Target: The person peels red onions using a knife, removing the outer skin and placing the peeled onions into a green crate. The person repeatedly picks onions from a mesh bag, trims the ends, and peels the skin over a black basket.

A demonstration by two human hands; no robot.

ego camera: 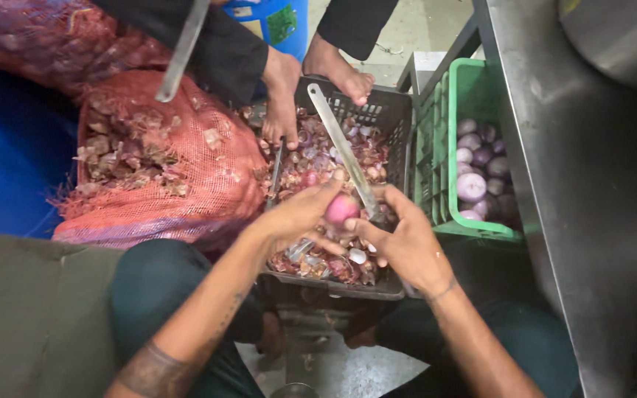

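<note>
Head view, looking down. The left hand (300, 214) closes its fingertips (331, 193) round a partly peeled red onion (341, 209), holding it from the left and above. The right hand (405, 239) meets it from the right: thumb and forefinger touch the onion's lower side while the remaining fingers wrap the handle of a long kitchen knife (342, 149), whose blade runs up and to the left from the grip. The onion hangs just above the near half of a dark plastic crate (394, 110), which is filled with onion skins and trimmings (318, 158).

The crate's near rim lies just below both wrists, its right wall just beside the right hand. Touching that wall stands a green plastic crate (470, 85) holding peeled onions (473, 184); beyond it a stainless-steel surface (591, 184) closes the right side. On the left a red mesh sack (164, 166), covered in loose skins, presses against the dark crate, with blue sheeting (9, 155) further left.

At the far rim a second person's hand (282, 103), in a dark sleeve, reaches into the crate with a second knife (275, 173) lying below it, and a bare foot (340, 70) rests on the rim. Another blade (182, 51) crosses the upper left. Open room remains mainly over the crate's centre and on the floor (333, 368) between the knees.
</note>
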